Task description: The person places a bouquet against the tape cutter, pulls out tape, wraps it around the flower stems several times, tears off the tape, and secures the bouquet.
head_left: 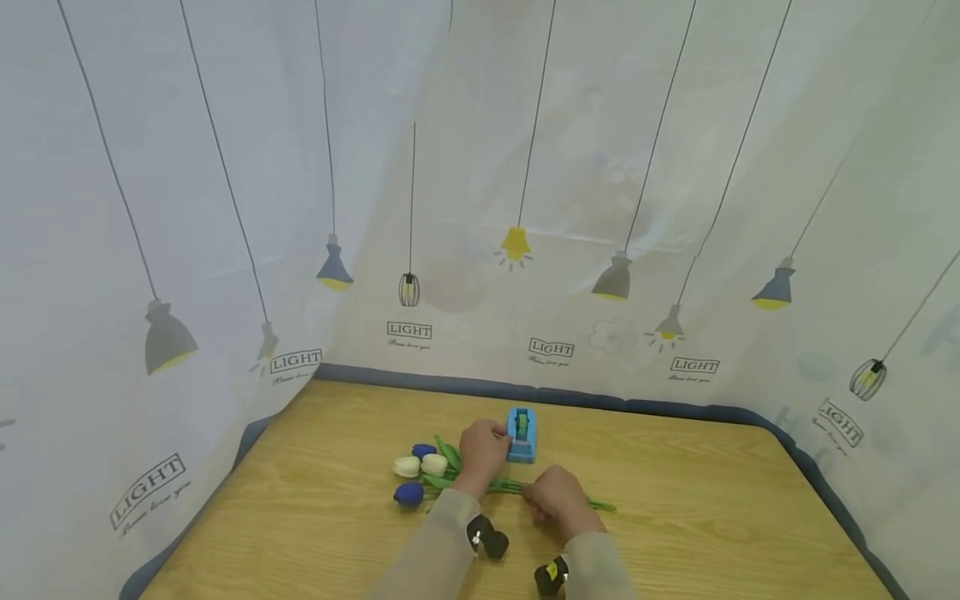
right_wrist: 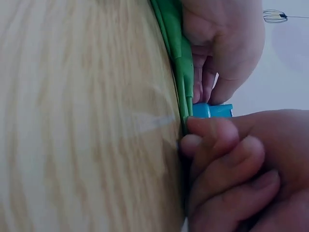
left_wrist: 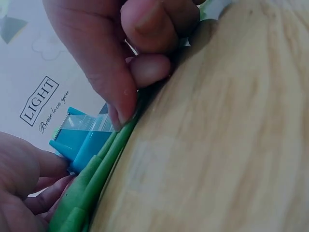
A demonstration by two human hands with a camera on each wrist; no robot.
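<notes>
My left hand (head_left: 482, 451) holds the near left side of a blue tape dispenser (head_left: 529, 454); its fingers bend against the body in the left wrist view. A strip of clear tape (left_wrist: 87, 122) runs from the toothed edge to the green stems (left_wrist: 108, 159). My right hand (head_left: 558, 500) pinches these stems between thumb and fingertips, close over the table. The stems belong to a bunch of artificial tulips lying sideways, with white blooms (head_left: 407, 467) and blue blooms (head_left: 409, 494) at the left. My left wrist and hand cover part of the leaves. A faint translucent strip (right_wrist: 149, 124) shows on the wood beside the stems.
The wooden table (head_left: 697, 500) has a dark padded edge (head_left: 450, 386) along its back and sides. Behind it hangs a pale curtain (head_left: 480, 183) printed with lamps. Each wrist wears a small black camera mount, the left one (head_left: 487, 537) lying near the stems.
</notes>
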